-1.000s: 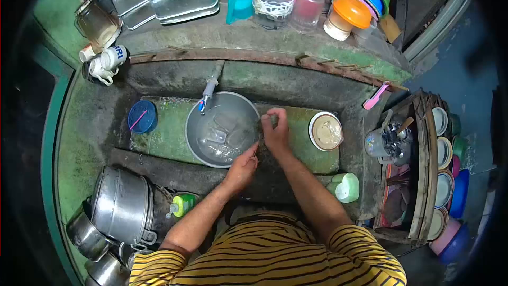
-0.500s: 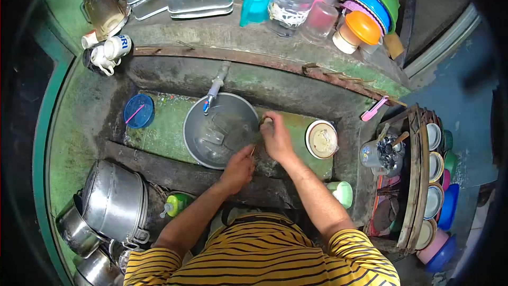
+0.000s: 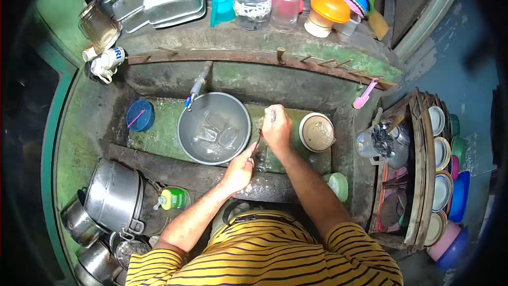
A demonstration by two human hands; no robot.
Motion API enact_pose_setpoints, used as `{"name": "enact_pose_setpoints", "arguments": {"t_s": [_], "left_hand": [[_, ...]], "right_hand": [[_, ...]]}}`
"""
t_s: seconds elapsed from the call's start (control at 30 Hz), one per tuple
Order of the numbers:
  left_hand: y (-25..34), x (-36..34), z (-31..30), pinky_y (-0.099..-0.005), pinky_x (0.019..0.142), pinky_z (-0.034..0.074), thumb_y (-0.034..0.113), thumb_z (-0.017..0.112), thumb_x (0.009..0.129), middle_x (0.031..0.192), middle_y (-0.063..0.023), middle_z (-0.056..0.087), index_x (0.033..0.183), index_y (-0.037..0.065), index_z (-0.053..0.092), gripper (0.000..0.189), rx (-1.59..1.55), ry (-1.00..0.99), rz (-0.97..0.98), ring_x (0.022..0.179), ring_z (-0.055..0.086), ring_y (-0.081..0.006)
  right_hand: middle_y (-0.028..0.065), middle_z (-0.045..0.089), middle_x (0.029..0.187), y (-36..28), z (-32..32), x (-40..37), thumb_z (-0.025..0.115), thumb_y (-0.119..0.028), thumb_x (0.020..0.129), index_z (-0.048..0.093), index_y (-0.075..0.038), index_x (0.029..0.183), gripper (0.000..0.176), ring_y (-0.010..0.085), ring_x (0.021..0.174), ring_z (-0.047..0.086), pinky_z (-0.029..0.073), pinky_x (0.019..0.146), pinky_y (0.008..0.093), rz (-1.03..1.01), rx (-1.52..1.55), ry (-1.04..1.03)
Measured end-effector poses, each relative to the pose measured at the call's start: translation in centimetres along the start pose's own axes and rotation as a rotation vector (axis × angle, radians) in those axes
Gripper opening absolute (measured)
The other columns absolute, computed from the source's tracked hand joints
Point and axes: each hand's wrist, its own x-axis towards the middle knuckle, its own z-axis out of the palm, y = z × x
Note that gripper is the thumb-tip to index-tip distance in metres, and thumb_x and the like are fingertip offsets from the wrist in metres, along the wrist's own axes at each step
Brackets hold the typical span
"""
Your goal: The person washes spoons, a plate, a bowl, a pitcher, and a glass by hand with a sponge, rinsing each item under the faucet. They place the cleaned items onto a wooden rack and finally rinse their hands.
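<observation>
While the right hand (image 3: 276, 128) stays curled shut around the upper end of a thin dark utensil (image 3: 259, 139), the left hand (image 3: 241, 168) pinches the lower end between its fingertips. What kind of utensil it is cannot be told. A metal basin (image 3: 186, 132) holding water sits just left of both hands. A round bowl (image 3: 316, 132) stands just right of the right hand.
</observation>
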Motion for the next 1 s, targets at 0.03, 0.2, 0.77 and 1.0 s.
{"name": "enact_pose_setpoints", "arguments": {"t_s": [0.03, 0.2, 0.77, 1.0], "left_hand": [[0.3, 0.1, 0.8, -0.0321, 0.082, 0.048, -0.001, 0.038, 0.087, 0.091, -0.0177, 0.062, 0.146, 0.006, 0.040, 0.060, -0.026, 0.022, -0.021, 0.080, 0.060, -0.0213], [1.1, -0.6, 4.4, -0.0253, 0.070, 0.046, -0.004, 0.037, 0.088, 0.081, -0.0046, 0.057, 0.143, -0.001, 0.042, 0.055, 0.174, 0.124, 0.276, 0.069, 0.050, -0.0117], [1.3, -0.5, 5.8, -0.0177, 0.035, 0.022, 0.012, 0.046, 0.101, 0.063, 0.0061, 0.036, 0.119, 0.010, 0.052, 0.019, -1.203, -0.179, -0.399, 0.045, 0.028, -0.0034], [-8.6, 1.4, 4.4, -0.0283, 0.061, 0.054, 0.036, 0.042, 0.104, 0.094, -0.0026, 0.060, 0.131, 0.013, 0.046, 0.035, -0.631, 0.098, -0.217, 0.074, 0.059, -0.0122]], "right_hand": [[0.0176, 0.064, 0.084, -0.6, -0.5, -0.3, 0.067, -0.014, 0.086, 0.058, -0.006, 0.093, 0.014, 0.0400, 0.077, 0.063, 0.052, 0.066, 0.0475, -0.038, -0.049, 0.045], [0.0171, 0.063, 0.085, 1.3, -4.1, -1.1, 0.070, -0.021, 0.087, 0.061, -0.006, 0.093, 0.018, 0.0320, 0.072, 0.063, 0.052, 0.065, 0.0421, 0.066, -0.058, -0.128], [0.0054, 0.060, 0.079, 1.0, -7.3, -2.6, 0.057, -0.045, 0.095, 0.059, -0.008, 0.105, 0.039, 0.0161, 0.063, 0.057, 0.046, 0.052, 0.0273, 1.197, 1.881, -0.484], [0.0041, 0.064, 0.082, 3.1, -0.8, -4.6, 0.059, -0.017, 0.095, 0.067, -0.003, 0.090, 0.016, 0.0130, 0.070, 0.060, 0.050, 0.064, 0.0280, 0.795, 0.695, -0.709]]}}
